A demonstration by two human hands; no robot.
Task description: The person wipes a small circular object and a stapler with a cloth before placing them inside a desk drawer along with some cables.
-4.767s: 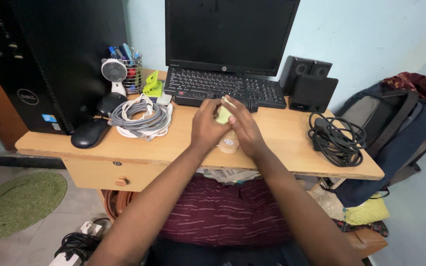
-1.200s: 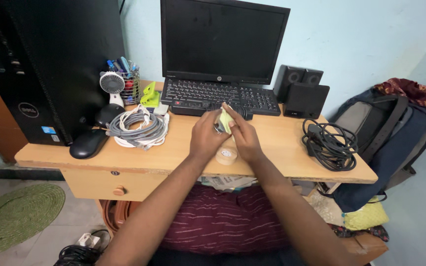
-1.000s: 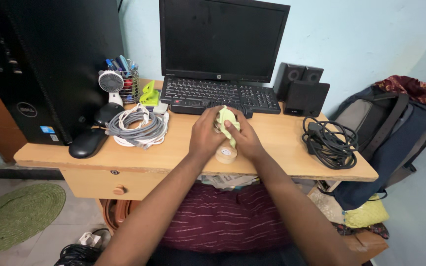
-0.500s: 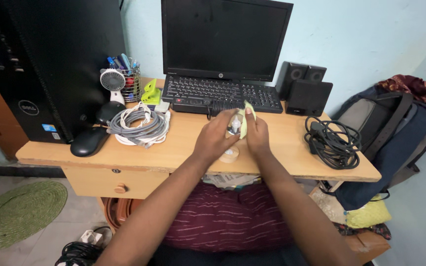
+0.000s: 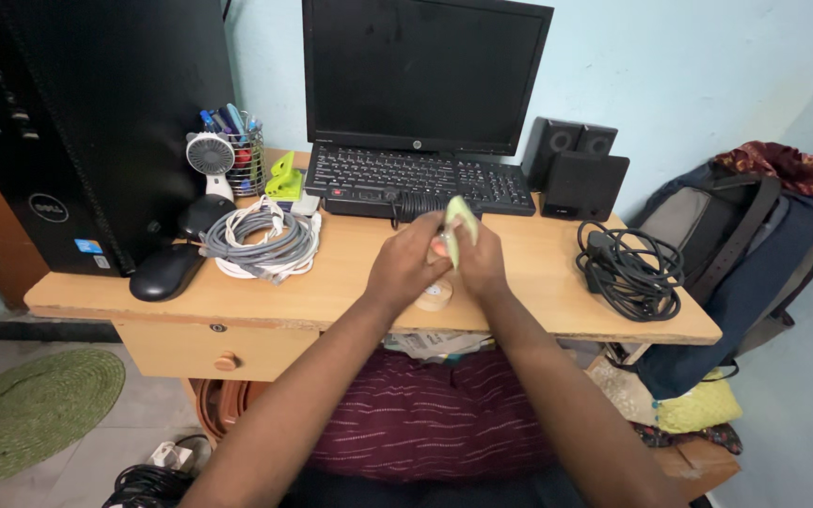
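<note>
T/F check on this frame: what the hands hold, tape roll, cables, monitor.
1. Both hands, the left hand and right hand, hold a pale green item above the desk. True.
2. The tape roll sits on the keyboard. False: it lies on the desk, below the hands.
3. A black cable bundle lies on the desk's right side. True.
4. The monitor shows a bright picture. False: its screen is dark.
5. The grey cable coil lies right of the speakers. False: it is far to their left.

You have bare desk (image 5: pixel 538 268) between your hands (image 5: pixel 439 263) and the black cable (image 5: pixel 632 268); keyboard (image 5: pixel 416 179) blocks ahead.
</note>
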